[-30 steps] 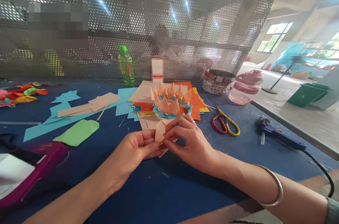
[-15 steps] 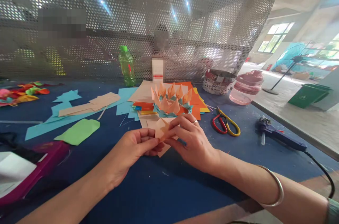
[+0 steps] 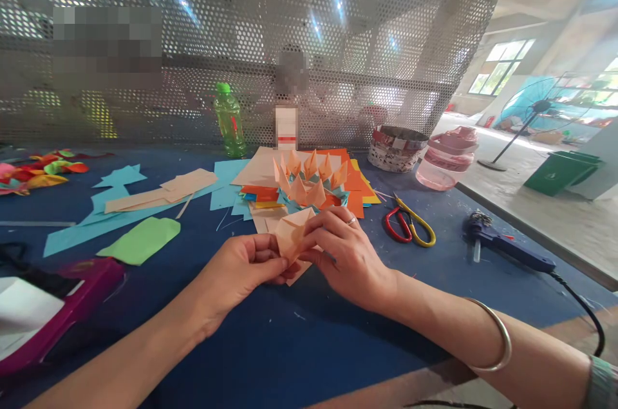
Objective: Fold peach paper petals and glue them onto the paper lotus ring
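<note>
A small folded piece of peach paper (image 3: 292,235) is pinched between both my hands just above the blue table (image 3: 299,332). My left hand (image 3: 239,274) grips its lower left side with thumb and fingers closed. My right hand (image 3: 345,257), with a ring and a silver bangle on the wrist, pinches its right side. Right behind them stands a paper flower (image 3: 311,187) made of peach and orange points over teal ones, resting on a stack of orange, peach and teal sheets (image 3: 357,187).
Red-and-yellow scissors (image 3: 409,227) and a blue glue gun (image 3: 502,248) with a black cord lie to the right. A green bottle (image 3: 230,119), a woven basket (image 3: 396,148) and a pink container (image 3: 447,161) stand at the back by a perforated metal screen (image 3: 241,42). Teal, peach and green paper scraps (image 3: 140,240) lie left, a magenta case (image 3: 72,306) at the near left.
The peach paper has been turned and opened a little between my fingers, its point now raised toward the flower. Both hands stay in nearly the same place.
</note>
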`<move>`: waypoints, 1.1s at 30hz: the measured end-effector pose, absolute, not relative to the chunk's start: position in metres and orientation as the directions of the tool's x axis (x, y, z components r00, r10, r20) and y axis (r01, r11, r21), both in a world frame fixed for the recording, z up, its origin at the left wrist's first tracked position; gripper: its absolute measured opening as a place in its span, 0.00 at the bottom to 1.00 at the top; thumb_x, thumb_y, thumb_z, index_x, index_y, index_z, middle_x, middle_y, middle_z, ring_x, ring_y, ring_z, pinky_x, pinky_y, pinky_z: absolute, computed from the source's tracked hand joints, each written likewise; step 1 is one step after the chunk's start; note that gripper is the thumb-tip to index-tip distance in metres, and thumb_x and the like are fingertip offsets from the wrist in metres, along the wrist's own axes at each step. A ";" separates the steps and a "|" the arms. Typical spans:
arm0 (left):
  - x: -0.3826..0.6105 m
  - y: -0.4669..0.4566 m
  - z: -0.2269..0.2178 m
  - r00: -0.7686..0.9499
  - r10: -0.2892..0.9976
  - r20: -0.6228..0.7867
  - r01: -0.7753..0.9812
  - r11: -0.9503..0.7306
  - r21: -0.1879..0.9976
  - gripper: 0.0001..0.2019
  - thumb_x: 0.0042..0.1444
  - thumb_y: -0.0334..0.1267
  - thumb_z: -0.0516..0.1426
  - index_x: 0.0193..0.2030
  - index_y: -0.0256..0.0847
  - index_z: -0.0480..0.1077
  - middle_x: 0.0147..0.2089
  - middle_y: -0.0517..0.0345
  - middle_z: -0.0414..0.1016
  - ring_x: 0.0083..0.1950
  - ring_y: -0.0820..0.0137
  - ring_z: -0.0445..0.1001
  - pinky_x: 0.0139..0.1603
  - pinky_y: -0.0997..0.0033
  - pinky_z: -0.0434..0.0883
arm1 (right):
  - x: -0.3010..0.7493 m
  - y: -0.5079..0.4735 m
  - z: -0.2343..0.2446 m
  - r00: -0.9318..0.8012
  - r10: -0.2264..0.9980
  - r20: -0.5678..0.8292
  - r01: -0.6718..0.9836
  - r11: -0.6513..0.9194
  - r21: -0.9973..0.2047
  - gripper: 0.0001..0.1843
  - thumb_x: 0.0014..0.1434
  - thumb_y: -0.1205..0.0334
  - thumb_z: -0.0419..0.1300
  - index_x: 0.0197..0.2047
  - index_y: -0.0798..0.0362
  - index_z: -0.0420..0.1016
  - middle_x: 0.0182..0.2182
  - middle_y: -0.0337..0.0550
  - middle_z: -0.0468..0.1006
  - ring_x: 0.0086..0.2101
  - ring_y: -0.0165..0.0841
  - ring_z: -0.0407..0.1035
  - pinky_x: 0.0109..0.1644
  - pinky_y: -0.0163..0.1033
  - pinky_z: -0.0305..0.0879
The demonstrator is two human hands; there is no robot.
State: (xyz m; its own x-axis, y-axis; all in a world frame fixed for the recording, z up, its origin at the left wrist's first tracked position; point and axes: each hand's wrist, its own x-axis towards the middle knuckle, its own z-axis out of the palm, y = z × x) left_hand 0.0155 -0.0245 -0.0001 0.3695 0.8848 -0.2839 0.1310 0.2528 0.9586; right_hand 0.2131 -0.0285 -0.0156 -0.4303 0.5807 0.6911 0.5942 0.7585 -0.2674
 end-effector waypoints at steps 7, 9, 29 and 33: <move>0.018 -0.025 0.001 0.342 0.900 -0.271 0.133 0.239 0.962 0.11 0.41 0.42 0.68 0.32 0.39 0.79 0.32 0.57 0.82 0.39 0.66 0.79 0.40 0.72 0.72 | 0.212 -0.029 -0.014 -0.431 0.612 0.664 0.600 0.743 -0.295 0.03 0.61 0.66 0.61 0.33 0.53 0.72 0.37 0.44 0.77 0.41 0.35 0.67 0.50 0.45 0.63; 0.018 -0.025 0.001 0.358 0.891 -0.279 0.128 0.249 0.960 0.12 0.42 0.43 0.68 0.33 0.39 0.79 0.34 0.56 0.83 0.41 0.64 0.80 0.42 0.70 0.73 | 0.212 -0.030 -0.013 -0.434 0.621 0.652 0.604 0.738 -0.301 0.04 0.61 0.67 0.60 0.33 0.52 0.72 0.38 0.44 0.77 0.42 0.35 0.67 0.51 0.45 0.62; 0.022 -0.025 -0.001 0.360 0.894 -0.266 0.085 0.252 0.964 0.13 0.40 0.42 0.69 0.33 0.39 0.79 0.34 0.56 0.83 0.39 0.64 0.81 0.42 0.71 0.74 | 0.212 -0.031 -0.013 -0.433 0.668 0.605 0.614 0.710 -0.345 0.02 0.60 0.66 0.61 0.34 0.53 0.74 0.39 0.44 0.78 0.42 0.35 0.68 0.50 0.46 0.62; 0.022 -0.027 0.002 0.351 0.900 -0.258 0.126 0.227 0.966 0.12 0.44 0.43 0.68 0.34 0.39 0.79 0.35 0.55 0.83 0.39 0.64 0.81 0.42 0.70 0.74 | 0.212 -0.032 -0.012 -0.404 0.688 0.603 0.613 0.693 -0.379 0.02 0.59 0.65 0.63 0.34 0.53 0.76 0.39 0.45 0.77 0.43 0.36 0.68 0.50 0.47 0.63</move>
State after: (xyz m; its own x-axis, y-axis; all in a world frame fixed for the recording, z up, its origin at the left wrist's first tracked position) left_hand 0.0216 -0.0272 0.0019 0.3513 0.9001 -0.2578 0.1265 0.2272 0.9656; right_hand 0.2117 -0.0316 -0.0120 -0.4041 0.6878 0.6029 0.6133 0.6928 -0.3793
